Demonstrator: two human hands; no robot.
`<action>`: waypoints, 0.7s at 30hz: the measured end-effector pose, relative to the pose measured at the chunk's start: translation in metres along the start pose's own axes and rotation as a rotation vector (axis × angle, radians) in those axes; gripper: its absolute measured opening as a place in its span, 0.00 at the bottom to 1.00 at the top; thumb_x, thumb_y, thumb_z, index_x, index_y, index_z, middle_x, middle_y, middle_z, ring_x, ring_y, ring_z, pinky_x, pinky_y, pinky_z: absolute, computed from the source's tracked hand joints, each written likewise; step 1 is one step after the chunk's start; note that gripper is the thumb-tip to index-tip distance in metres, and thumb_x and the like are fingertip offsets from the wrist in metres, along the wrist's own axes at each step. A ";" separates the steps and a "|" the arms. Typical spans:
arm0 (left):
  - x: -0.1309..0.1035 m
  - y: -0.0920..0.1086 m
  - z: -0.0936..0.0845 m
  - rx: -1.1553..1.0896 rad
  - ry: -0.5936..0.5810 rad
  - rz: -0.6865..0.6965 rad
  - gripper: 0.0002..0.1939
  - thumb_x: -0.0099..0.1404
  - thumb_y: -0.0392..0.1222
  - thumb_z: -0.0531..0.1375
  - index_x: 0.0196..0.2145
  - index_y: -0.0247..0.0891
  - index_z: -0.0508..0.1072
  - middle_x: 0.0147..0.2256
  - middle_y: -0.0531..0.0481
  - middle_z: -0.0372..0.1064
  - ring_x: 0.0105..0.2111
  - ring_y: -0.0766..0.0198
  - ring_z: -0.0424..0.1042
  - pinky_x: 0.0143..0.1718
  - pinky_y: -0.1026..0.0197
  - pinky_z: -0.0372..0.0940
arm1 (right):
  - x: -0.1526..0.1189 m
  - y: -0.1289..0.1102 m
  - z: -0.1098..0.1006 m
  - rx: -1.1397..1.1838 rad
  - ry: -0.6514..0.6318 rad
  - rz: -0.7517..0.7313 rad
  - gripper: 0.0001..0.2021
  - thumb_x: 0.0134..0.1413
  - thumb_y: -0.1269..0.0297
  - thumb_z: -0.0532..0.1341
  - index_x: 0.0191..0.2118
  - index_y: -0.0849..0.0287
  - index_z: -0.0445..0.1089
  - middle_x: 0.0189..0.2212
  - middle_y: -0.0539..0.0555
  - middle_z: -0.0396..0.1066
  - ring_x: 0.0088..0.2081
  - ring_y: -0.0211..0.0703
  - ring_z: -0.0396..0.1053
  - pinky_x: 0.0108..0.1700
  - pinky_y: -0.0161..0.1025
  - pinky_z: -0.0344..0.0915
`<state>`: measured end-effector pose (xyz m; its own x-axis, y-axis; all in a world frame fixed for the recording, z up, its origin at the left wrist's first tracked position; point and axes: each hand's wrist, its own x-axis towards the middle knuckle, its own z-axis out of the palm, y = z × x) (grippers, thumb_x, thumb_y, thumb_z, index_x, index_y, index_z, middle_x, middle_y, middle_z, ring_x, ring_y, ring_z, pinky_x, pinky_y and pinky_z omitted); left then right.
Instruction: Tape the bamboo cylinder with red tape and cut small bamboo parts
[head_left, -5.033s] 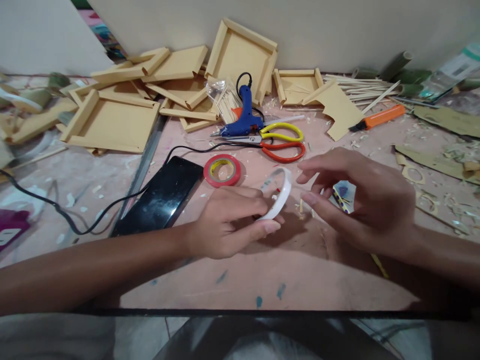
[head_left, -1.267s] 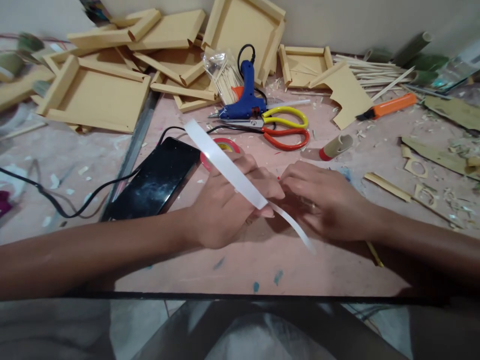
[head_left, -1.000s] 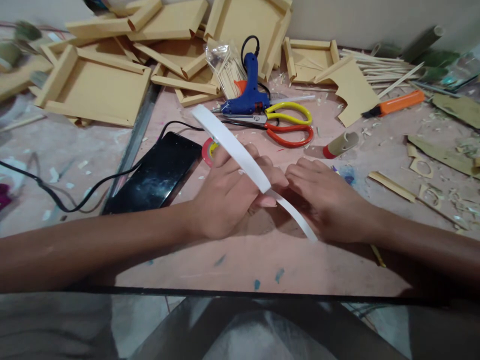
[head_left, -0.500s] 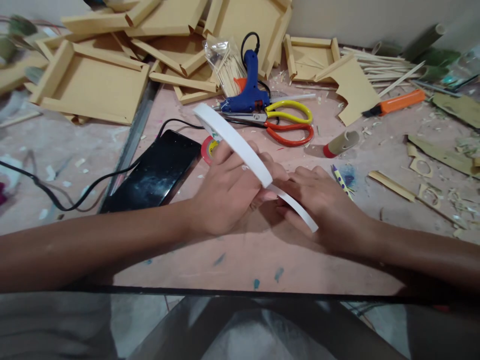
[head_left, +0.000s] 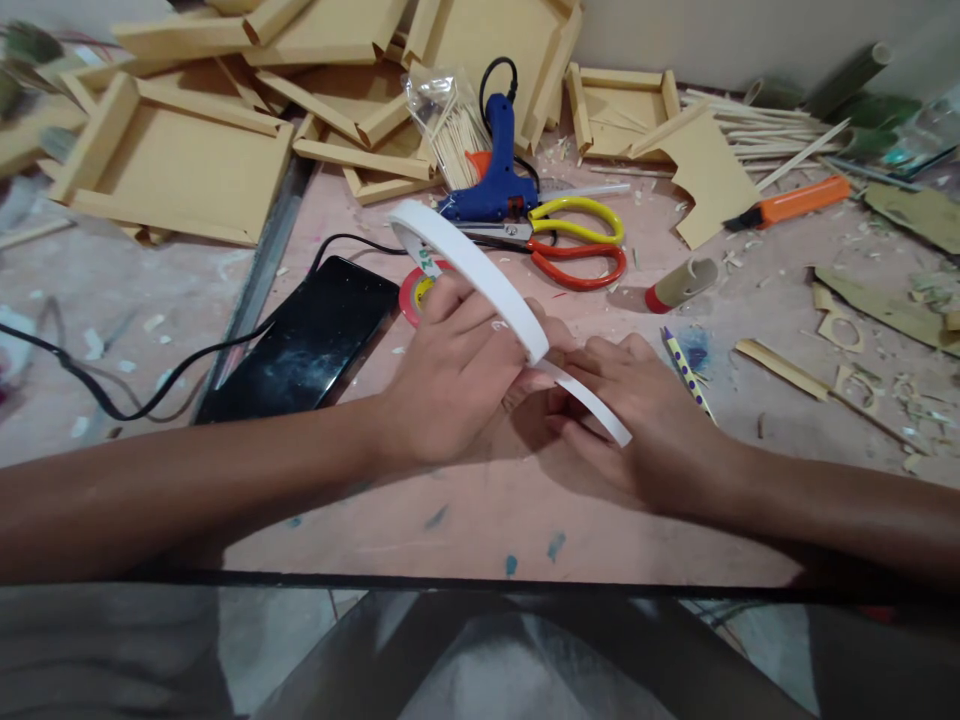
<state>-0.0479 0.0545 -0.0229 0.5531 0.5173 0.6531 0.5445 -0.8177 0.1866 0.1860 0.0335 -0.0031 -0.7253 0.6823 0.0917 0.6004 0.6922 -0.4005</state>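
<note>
A roll of white tape (head_left: 480,265) with green print inside its core stands tilted around the fingers of my left hand (head_left: 457,385), which is closed on it. From the roll's lower end a white strip (head_left: 589,400) curves out toward the lower right, its free end over the thumb side of my right hand (head_left: 645,420). My right fingers are curled in a pinch at the strip, close against the left fingertips. The exact contact between the fingertips is partly hidden. Behind my left hand lies a red and yellow tape roll (head_left: 420,290).
A black phone (head_left: 307,340) lies at left beside a black cable. Scissors (head_left: 577,245), a blue glue gun (head_left: 491,175), an orange cutter (head_left: 799,203), a cut bamboo tube (head_left: 681,284) and a dotted crayon (head_left: 684,368) lie around. Cardboard trays (head_left: 187,165) pile up behind; scraps litter the right.
Both hands stay in nearly the same pose. The roll has tilted slightly, showing more of its printed inner side, and the strip's free end has risen a little.
</note>
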 end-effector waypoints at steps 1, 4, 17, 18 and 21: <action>-0.001 0.000 0.000 -0.003 0.000 -0.005 0.23 0.88 0.48 0.43 0.50 0.38 0.75 0.48 0.48 0.82 0.48 0.59 0.76 0.48 0.50 0.60 | 0.000 0.000 0.000 0.014 -0.004 0.002 0.08 0.69 0.69 0.61 0.47 0.61 0.77 0.49 0.62 0.83 0.49 0.60 0.74 0.47 0.51 0.56; -0.002 0.000 0.002 -0.009 0.000 -0.013 0.20 0.87 0.48 0.45 0.49 0.38 0.75 0.45 0.48 0.81 0.47 0.59 0.76 0.49 0.51 0.60 | 0.001 0.003 -0.003 0.034 -0.027 0.017 0.06 0.70 0.69 0.62 0.46 0.60 0.77 0.47 0.60 0.82 0.49 0.59 0.74 0.47 0.50 0.56; -0.001 -0.001 0.005 -0.046 -0.062 -0.096 0.26 0.87 0.52 0.44 0.50 0.38 0.78 0.43 0.47 0.81 0.47 0.53 0.78 0.49 0.47 0.65 | 0.000 0.007 -0.007 0.045 -0.062 -0.032 0.02 0.69 0.70 0.64 0.43 0.58 0.75 0.49 0.61 0.80 0.51 0.58 0.72 0.49 0.51 0.58; -0.001 -0.001 0.004 -0.052 -0.056 -0.091 0.25 0.87 0.51 0.44 0.50 0.38 0.78 0.43 0.47 0.82 0.47 0.53 0.78 0.48 0.46 0.64 | 0.000 0.007 -0.005 0.054 -0.058 -0.035 0.03 0.69 0.70 0.63 0.43 0.58 0.75 0.49 0.61 0.80 0.51 0.58 0.72 0.49 0.51 0.58; 0.000 -0.001 0.004 -0.049 -0.044 -0.076 0.23 0.87 0.50 0.45 0.50 0.38 0.78 0.43 0.46 0.82 0.48 0.53 0.78 0.48 0.46 0.63 | 0.000 0.007 -0.004 0.058 -0.049 -0.043 0.06 0.69 0.71 0.61 0.46 0.59 0.75 0.50 0.62 0.80 0.51 0.58 0.72 0.49 0.52 0.59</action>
<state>-0.0460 0.0559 -0.0262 0.5393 0.5879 0.6030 0.5551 -0.7866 0.2704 0.1914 0.0391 -0.0025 -0.7664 0.6389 0.0663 0.5488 0.7049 -0.4495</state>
